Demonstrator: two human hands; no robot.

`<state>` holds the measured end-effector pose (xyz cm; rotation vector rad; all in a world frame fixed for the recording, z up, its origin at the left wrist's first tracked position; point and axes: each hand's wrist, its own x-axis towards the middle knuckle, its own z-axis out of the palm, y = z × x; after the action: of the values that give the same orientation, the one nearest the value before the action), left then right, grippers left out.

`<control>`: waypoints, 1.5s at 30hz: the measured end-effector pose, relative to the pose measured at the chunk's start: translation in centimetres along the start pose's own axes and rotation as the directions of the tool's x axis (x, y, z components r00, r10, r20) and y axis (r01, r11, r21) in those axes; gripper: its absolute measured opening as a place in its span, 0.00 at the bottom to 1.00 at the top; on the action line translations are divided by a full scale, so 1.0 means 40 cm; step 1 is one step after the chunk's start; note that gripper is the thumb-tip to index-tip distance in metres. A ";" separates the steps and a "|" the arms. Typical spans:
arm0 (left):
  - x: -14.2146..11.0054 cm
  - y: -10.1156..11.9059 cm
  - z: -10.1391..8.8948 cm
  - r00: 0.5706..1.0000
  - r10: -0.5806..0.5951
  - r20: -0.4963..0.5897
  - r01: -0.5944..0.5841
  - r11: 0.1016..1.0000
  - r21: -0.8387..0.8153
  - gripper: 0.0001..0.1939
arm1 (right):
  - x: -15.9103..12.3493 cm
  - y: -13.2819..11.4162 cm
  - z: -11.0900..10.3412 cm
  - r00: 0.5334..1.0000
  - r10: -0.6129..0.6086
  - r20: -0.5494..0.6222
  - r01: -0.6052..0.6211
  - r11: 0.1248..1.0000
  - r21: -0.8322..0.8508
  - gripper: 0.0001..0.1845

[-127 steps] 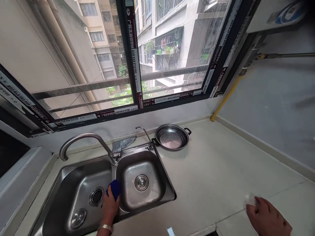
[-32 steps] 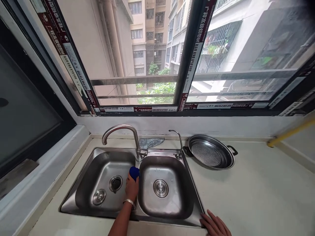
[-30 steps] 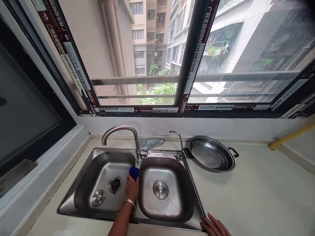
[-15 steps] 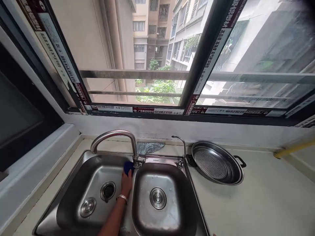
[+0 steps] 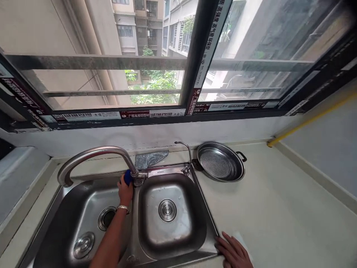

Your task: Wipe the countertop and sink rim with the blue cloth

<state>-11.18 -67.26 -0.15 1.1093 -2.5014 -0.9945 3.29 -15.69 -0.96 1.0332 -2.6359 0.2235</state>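
Note:
My left hand [image 5: 125,192], with a bracelet at its wrist, is closed around a blue scrubbing pad [image 5: 128,177]. The pad is against the base of the curved metal faucet [image 5: 96,150], at the back of the left basin; its exact kind is partly hidden by my fingers. My right hand [image 5: 232,251] lies flat with fingers stretched out at the right front corner of the steel double sink [image 5: 205,247]. Its fingertips touch the sink's rim, and nothing shows in it. A pale patch beside that hand is too faint to identify.
A silver-grey cloth [image 5: 150,159] lies behind the sink. Next to a thin second spout [image 5: 187,150] a steel pan with a dimpled bottom [image 5: 216,163] stands on the counter [image 5: 279,208]. A loose drain strainer [image 5: 84,245] sits in the left basin. The window [image 5: 164,117] runs behind.
The view has shifted right and down. My right hand has come into view onto the sink's front corner. My left hand still grips the blue pad by the faucet base.

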 end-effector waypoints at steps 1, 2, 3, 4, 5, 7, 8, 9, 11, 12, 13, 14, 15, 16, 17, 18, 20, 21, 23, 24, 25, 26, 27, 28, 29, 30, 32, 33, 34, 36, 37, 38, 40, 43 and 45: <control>-0.011 -0.005 0.000 1.000 0.018 0.013 -0.018 1.000 0.004 0.28 | 0.003 -0.003 -0.001 1.000 -0.007 -0.019 0.007 1.000 0.005 0.25; -0.024 -0.009 -0.001 0.999 0.037 0.023 -0.037 0.999 0.007 0.28 | 0.006 -0.006 -0.001 0.999 -0.010 -0.037 0.010 1.000 0.009 0.25; -0.038 -0.015 -0.002 0.998 0.054 0.034 -0.054 0.998 0.011 0.28 | 0.008 -0.008 -0.001 0.999 -0.003 -0.045 0.003 1.000 0.011 0.26; -0.055 -0.021 -0.003 0.996 0.071 0.045 -0.072 0.997 0.017 0.28 | 0.009 -0.010 -0.001 0.999 0.011 -0.043 -0.010 1.000 0.013 0.26; -0.074 -0.028 -0.005 0.995 0.086 0.057 -0.087 0.996 0.026 0.28 | 0.010 -0.013 -0.001 0.999 0.026 -0.039 -0.026 1.000 0.018 0.27; -0.118 -0.045 -0.010 0.990 0.111 0.082 -0.116 0.992 0.058 0.28 | 0.011 -0.017 -0.001 0.998 0.054 -0.024 -0.053 0.998 0.041 0.27; -0.142 -0.055 -0.014 0.988 0.125 0.094 -0.133 0.988 0.079 0.29 | 0.010 -0.020 -0.001 0.997 0.070 -0.016 -0.069 0.996 0.059 0.27; -0.167 -0.064 -0.019 0.984 0.142 0.108 -0.153 0.983 0.102 0.29 | 0.010 -0.021 -0.001 0.996 0.084 -0.010 -0.083 0.994 0.077 0.27; -0.215 -0.079 -0.033 0.973 0.179 0.143 -0.201 0.967 0.155 0.28 | 0.010 -0.023 -0.001 0.995 0.100 -0.004 -0.099 0.989 0.110 0.26; -0.237 -0.084 -0.042 0.966 0.198 0.164 -0.227 0.957 0.182 0.28 | 0.011 -0.024 -0.001 0.994 0.106 -0.003 -0.105 0.987 0.120 0.25; -0.257 -0.087 -0.051 0.960 0.212 0.185 -0.249 0.946 0.209 0.28 | 0.011 -0.023 0.000 0.994 0.110 -0.006 -0.108 0.986 0.127 0.25; -0.277 -0.089 -0.061 0.954 0.222 0.204 -0.267 0.935 0.235 0.28 | 0.012 -0.023 0.001 0.994 0.112 -0.011 -0.110 0.985 0.131 0.25; -0.295 -0.089 -0.072 0.948 0.228 0.221 -0.282 0.924 0.259 0.28 | 0.013 -0.023 0.002 0.993 0.115 -0.016 -0.112 0.985 0.134 0.26; -0.312 -0.088 -0.082 0.944 0.231 0.235 -0.293 0.914 0.281 0.29 | 0.014 -0.024 0.003 0.993 0.120 -0.020 -0.116 0.984 0.134 0.26; -0.329 -0.088 -0.091 0.941 0.233 0.246 -0.303 0.904 0.301 0.29 | 0.015 -0.024 0.004 0.992 0.127 -0.025 -0.122 0.983 0.135 0.26; -0.345 -0.088 -0.100 0.938 0.235 0.254 -0.310 0.895 0.320 0.29 | 0.017 -0.025 0.004 0.991 0.132 -0.030 -0.126 0.982 0.138 0.26; -0.377 -0.093 -0.113 0.933 0.243 0.267 -0.329 0.877 0.351 0.29 | 0.019 -0.029 0.005 0.989 0.144 -0.040 -0.137 0.980 0.148 0.25; -0.393 -0.097 -0.118 0.927 0.250 0.279 -0.344 0.861 0.373 0.29 | 0.019 -0.031 0.004 0.988 0.151 -0.047 -0.142 0.978 0.153 0.24; -0.425 -0.111 -0.126 0.912 0.265 0.312 -0.387 0.809 0.443 0.30 | 0.020 -0.035 0.004 0.985 0.160 -0.060 -0.148 0.976 0.162 0.24; -0.441 -0.119 -0.129 0.905 0.269 0.330 -0.407 0.773 0.486 0.31 | 0.020 -0.037 0.004 0.985 0.162 -0.066 -0.150 0.975 0.166 0.24; -0.458 -0.126 -0.132 0.899 0.268 0.345 -0.422 0.736 0.529 0.31 | 0.020 -0.038 0.004 0.984 0.164 -0.074 -0.150 0.974 0.169 0.24; -0.475 -0.132 -0.137 0.898 0.262 0.354 -0.429 0.704 0.566 0.32 | 0.020 -0.040 0.005 0.983 0.164 -0.083 -0.148 0.974 0.172 0.24; -0.492 -0.137 -0.142 0.899 0.256 0.356 -0.429 0.683 0.592 0.32 | 0.020 -0.042 0.007 0.982 0.165 -0.094 -0.147 0.974 0.174 0.24; -0.509 -0.140 -0.148 0.900 0.251 0.357 -0.428 0.670 0.607 0.32 | 0.019 -0.043 0.008 0.981 0.166 -0.104 -0.146 0.974 0.175 0.24; -0.525 -0.143 -0.157 0.900 0.249 0.358 -0.428 0.663 0.614 0.32 | 0.019 -0.044 0.009 0.980 0.167 -0.113 -0.145 0.974 0.176 0.24; -0.540 -0.145 -0.166 0.900 0.249 0.358 -0.428 0.661 0.616 0.31 | 0.018 -0.045 0.011 0.979 0.167 -0.119 -0.144 0.974 0.177 0.24; -0.565 -0.152 -0.190 0.892 0.259 0.370 -0.443 0.662 0.605 0.31 | 0.016 -0.046 0.012 0.978 0.167 -0.128 -0.143 0.973 0.180 0.23; -0.575 -0.156 -0.204 0.884 0.268 0.382 -0.457 0.666 0.590 0.31 | 0.015 -0.046 0.012 0.977 0.167 -0.130 -0.142 0.973 0.181 0.23; -0.584 -0.162 -0.218 0.874 0.279 0.398 -0.474 0.672 0.569 0.31 | 0.013 -0.046 0.012 0.977 0.165 -0.132 -0.140 0.973 0.183 0.23; -0.601 -0.174 -0.246 0.849 0.303 0.432 -0.510 0.685 0.521 0.31 | 0.010 -0.044 0.011 0.978 0.159 -0.133 -0.133 0.973 0.188 0.24; -0.609 -0.180 -0.259 0.839 0.312 0.446 -0.524 0.687 0.504 0.30 | 0.010 -0.043 0.011 0.979 0.157 -0.133 -0.129 0.973 0.193 0.24; -0.619 -0.185 -0.271 0.833 0.318 0.453 -0.532 0.683 0.500 0.31 | 0.009 -0.041 0.010 0.979 0.155 -0.134 -0.127 0.971 0.201 0.24; -0.646 -0.193 -0.291 0.833 0.330 0.444 -0.540 0.657 0.525 0.31 | 0.009 -0.040 0.009 0.978 0.159 -0.135 -0.126 0.967 0.221 0.23; -0.708 -0.210 -0.310 0.852 0.351 0.388 -0.523 0.605 0.601 0.32 | 0.010 -0.038 0.008 0.977 0.167 -0.130 -0.132 0.961 0.242 0.22; -0.760 -0.225 -0.313 0.869 0.343 0.357 -0.495 0.583 0.644 0.32 | 0.010 -0.038 0.007 0.978 0.171 -0.116 -0.139 0.959 0.247 0.21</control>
<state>20.49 -55.77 5.03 0.4687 -3.2048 0.0761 4.00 -17.14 -1.05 0.8442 -2.6103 0.6366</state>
